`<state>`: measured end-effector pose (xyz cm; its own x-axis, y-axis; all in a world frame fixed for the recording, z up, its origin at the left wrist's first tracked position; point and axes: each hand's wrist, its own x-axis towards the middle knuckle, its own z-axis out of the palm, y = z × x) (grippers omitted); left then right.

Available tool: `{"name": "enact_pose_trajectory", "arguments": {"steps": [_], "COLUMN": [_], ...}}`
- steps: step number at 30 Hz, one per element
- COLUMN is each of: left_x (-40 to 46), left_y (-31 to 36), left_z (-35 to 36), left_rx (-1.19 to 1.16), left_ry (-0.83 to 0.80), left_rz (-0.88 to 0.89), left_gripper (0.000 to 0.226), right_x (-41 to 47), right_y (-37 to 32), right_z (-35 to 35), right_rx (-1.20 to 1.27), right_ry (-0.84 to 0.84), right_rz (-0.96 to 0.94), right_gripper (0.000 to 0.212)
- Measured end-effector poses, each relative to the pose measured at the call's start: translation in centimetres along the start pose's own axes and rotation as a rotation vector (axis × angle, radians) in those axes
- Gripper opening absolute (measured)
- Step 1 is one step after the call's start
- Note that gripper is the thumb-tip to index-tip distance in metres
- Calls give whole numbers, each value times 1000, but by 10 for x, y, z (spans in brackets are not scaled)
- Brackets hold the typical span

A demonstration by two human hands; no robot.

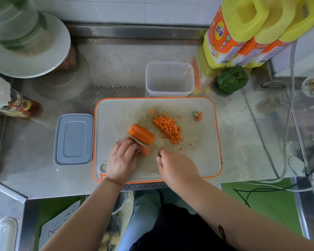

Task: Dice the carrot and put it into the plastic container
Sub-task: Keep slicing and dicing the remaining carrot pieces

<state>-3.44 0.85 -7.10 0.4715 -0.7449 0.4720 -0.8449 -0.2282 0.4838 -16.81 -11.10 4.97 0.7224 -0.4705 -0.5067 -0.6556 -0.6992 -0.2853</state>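
The left hand (122, 160) curls its fingers over a carrot piece (145, 151) and presses it onto the cutting board (198, 160). The right hand (174, 167) grips the handle of a knife (134, 139), whose thin blade slants across that piece. Just behind the blade lies a larger carrot chunk (141, 133), touching the board. To its right sits a pile of diced carrot (168, 128), with a few stray cubes around it, and the cut-off carrot top (198, 115) lies near the board's far right corner. The plastic container (169, 79) stands open just behind the board, holding no carrot. Its grey lid (73, 139) lies flat just left of the board on the metal counter (43, 178).
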Motion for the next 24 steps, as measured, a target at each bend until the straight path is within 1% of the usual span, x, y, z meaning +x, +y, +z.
{"name": "enact_pose_trajectory", "arguments": {"steps": [3,8,14,17,19,21,24], "left_x": [1,0,-1,2,1,0,-2], "left_y": [1,-1,0,2,2,1,0], "left_z": [-1,0,-1,-3,-3,-2,-2], "left_rx": [-12,-28,-32,-54,-54,-40,-20], "left_ry": [11,27,13,16,18,20,24], "left_rz": [8,24,19,30,31,19,14], "left_gripper": [12,7,10,7,8,16,18], "right_x": [-2,-1,-2,-2,-3,-3,-3], "right_y": [-1,0,0,-2,-6,-9,-14], "right_z": [-3,-10,-12,-13,-12,-11,-18], "right_rx": [3,5,-9,-15,-30,-35,-32], "right_ry": [-3,-18,-26,-36,-37,-36,-54], "right_rz": [-1,-16,-18,10,40,50,41], "right_gripper": [18,18,16,10,15,21,10]}}
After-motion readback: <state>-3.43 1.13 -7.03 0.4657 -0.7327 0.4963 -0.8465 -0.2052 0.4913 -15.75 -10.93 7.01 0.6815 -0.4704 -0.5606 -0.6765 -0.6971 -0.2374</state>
